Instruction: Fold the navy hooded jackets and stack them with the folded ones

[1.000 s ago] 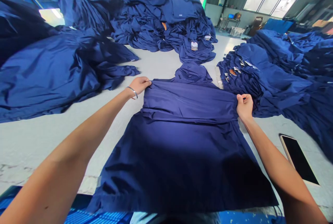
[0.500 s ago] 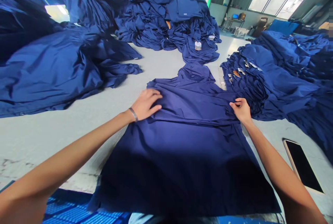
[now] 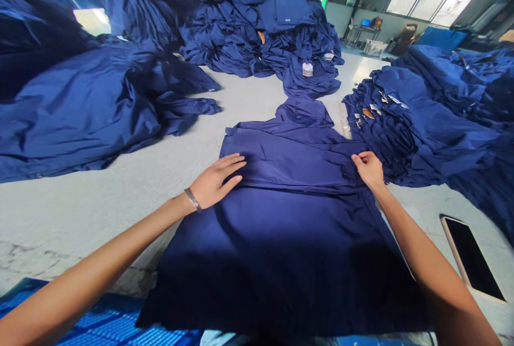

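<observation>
Left hand lies open on one edge of the navy garment; right hand pinches the other.

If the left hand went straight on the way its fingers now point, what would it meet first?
The left hand rests on the navy garment, so it meets that cloth first. Beyond the fold, the right hand looks next in line, though depth is hard to judge.

Left wrist: a slim silver metal bangle, sitting just behind the left hand
Right wrist: bare above the right hand
Forearms: bare, slender, sleeveless to the frame edge
</observation>
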{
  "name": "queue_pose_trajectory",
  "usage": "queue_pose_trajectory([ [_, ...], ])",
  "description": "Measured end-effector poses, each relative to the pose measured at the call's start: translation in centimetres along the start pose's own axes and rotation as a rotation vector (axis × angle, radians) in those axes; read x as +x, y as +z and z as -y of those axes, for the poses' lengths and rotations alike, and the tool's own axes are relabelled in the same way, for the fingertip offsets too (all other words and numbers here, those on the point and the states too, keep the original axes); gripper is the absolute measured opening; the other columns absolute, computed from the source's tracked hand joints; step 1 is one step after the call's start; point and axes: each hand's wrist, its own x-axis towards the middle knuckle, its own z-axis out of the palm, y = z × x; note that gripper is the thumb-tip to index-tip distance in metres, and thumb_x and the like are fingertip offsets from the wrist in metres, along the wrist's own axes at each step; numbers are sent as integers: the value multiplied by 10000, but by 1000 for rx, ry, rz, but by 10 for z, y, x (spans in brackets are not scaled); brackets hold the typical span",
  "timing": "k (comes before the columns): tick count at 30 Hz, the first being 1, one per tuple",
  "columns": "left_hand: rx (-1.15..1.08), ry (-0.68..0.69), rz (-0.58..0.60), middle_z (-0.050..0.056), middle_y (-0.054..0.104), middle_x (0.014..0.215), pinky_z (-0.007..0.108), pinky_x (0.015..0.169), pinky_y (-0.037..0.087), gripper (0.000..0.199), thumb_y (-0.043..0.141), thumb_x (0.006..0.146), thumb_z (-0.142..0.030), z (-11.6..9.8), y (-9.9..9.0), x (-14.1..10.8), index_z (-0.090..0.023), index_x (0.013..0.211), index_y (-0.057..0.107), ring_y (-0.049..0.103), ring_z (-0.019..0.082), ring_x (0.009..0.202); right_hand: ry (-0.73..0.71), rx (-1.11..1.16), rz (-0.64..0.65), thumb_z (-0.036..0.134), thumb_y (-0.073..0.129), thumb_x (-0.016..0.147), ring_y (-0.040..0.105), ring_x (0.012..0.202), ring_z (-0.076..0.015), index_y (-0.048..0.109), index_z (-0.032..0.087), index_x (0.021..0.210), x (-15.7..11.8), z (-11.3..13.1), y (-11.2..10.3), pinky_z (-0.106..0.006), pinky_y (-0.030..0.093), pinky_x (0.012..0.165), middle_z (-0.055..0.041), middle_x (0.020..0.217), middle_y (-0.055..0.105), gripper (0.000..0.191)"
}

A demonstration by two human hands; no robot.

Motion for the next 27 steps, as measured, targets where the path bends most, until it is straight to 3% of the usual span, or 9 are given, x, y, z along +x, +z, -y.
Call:
queue_pose_trajectory([
  [3,3,5,0,114,489,1593,512,1280,320,584,350,1047,-481,-4,16,21,-183,1498,572,372,292,1538,34,65,-12,355,769,656,657,733,-227,574,251,864,3,12,3,-361,517,753,-12,739,674,304],
  [5,62,-4,36,120,424,1638,532,1289,281,600,350,1049,-477,-2,25,27,-168,1529,536,306,302,1568,-10,173,-23,295,727,665,627,695,-196,548,250,891,8,17,1,-344,516,748,21,707,619,292],
  [9,197,-74,208,105,361,1671,612,1279,219,603,367,1048,-464,7,35,20,-195,1575,480,258,331,1583,-80,246,-209,260,641,714,578,696,-162,491,244,935,18,14,-9,-321,512,759,35,752,554,267],
  [11,232,-79,249,96,324,1687,620,1276,208,606,375,1048,-455,10,36,12,-214,1600,443,248,331,1587,-76,218,-176,237,645,694,563,689,-169,495,245,895,19,8,-10,-330,512,763,38,722,537,251],
  [15,255,-46,211,74,261,1712,572,1293,193,618,357,1057,-483,12,37,-3,-242,1625,397,214,305,1600,-61,138,-137,238,625,750,603,748,-203,527,233,921,14,-1,-4,-354,522,815,-2,765,585,197],
  [20,233,-27,238,79,348,1679,577,1291,206,601,405,1035,-466,11,32,-13,-242,1590,459,266,308,1584,-96,-171,-99,250,599,851,652,877,-265,605,184,1020,2,-1,-6,-408,517,874,-115,961,672,182],
  [24,140,-4,99,84,494,1594,591,1303,158,541,373,1048,-440,-12,15,5,-211,1494,575,256,300,1587,-205,-363,-132,227,474,954,661,1061,-316,627,126,1245,-11,30,-15,-442,512,942,-208,1265,648,344],
  [27,28,47,-71,107,517,1573,530,1312,195,555,285,1074,-381,-42,18,53,-138,1485,566,252,264,1590,-465,-390,-25,208,406,1007,592,1270,-305,609,110,1367,-26,81,-1,-425,446,1100,-207,1406,620,424],
])
